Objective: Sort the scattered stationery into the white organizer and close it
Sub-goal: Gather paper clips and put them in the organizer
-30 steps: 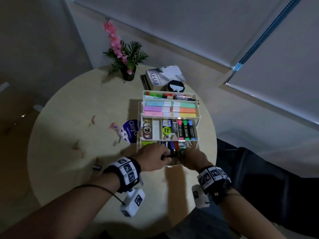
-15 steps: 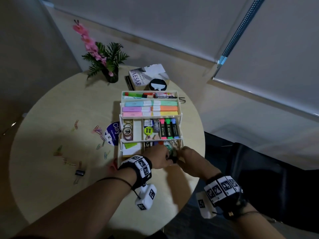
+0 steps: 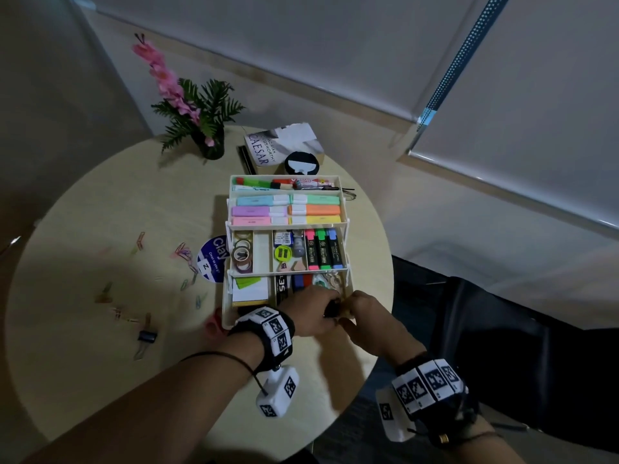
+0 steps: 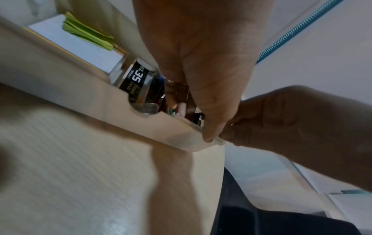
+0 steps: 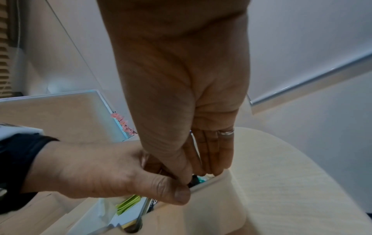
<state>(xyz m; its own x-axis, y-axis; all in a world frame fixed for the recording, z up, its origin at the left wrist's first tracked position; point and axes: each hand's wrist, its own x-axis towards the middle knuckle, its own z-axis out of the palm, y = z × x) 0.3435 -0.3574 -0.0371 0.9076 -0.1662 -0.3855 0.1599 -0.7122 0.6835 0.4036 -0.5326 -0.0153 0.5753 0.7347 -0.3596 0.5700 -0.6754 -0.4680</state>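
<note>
The white organizer [image 3: 345,226] stands open on the round table, its tiers stepped back and filled with highlighters, markers, tape rolls and notes. Both hands meet over the right end of its nearest tray [image 4: 90,95]. My left hand [image 3: 311,309] curls its fingers into that compartment round a small black clip [image 3: 332,308], whose metal edge shows in the left wrist view [image 4: 198,118]. My right hand [image 3: 361,313] reaches in with straight fingers [image 5: 211,159], its thumb closing on the same clip beside my left thumb [image 5: 181,195]. Most of the clip is hidden.
Coloured paper clips [image 3: 182,252] and a black binder clip [image 3: 146,336] lie scattered left of the organizer, with a round blue "Clay" lid [image 3: 212,259] beside it. A potted plant [image 3: 204,128], a book [image 3: 284,142] and a black disc [image 3: 301,164] sit behind. The table edge [image 3: 385,323] runs close on the right.
Both hands have stayed together at the nearest tray and have sunk a little deeper into its right compartment. My head has turned, so the table has shifted in view.
</note>
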